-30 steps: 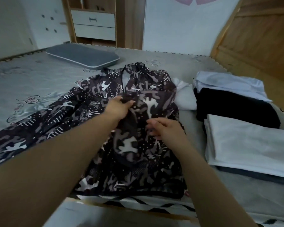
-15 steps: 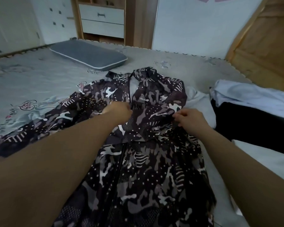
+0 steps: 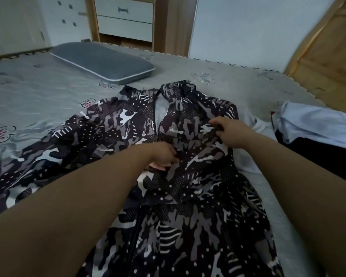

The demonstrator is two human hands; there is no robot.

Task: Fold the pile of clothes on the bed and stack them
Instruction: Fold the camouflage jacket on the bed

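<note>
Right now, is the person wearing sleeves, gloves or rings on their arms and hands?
No. Both forearms are bare right down to the bottom edge of the picture, so no sleeves show. The left hand and right hand wear no gloves, and I see no watch, bracelet or ring. The fingernails look short and plain, though the picture is too soft to be sure.

- You stood in a home bedroom, at a wide bed [image 3: 48,92] under a grey printed cover.
- A grey pillow [image 3: 102,60] lay on it.
- Beyond it you had a wooden drawer unit [image 3: 125,19], white walls and a wooden headboard [image 3: 328,62].
</note>
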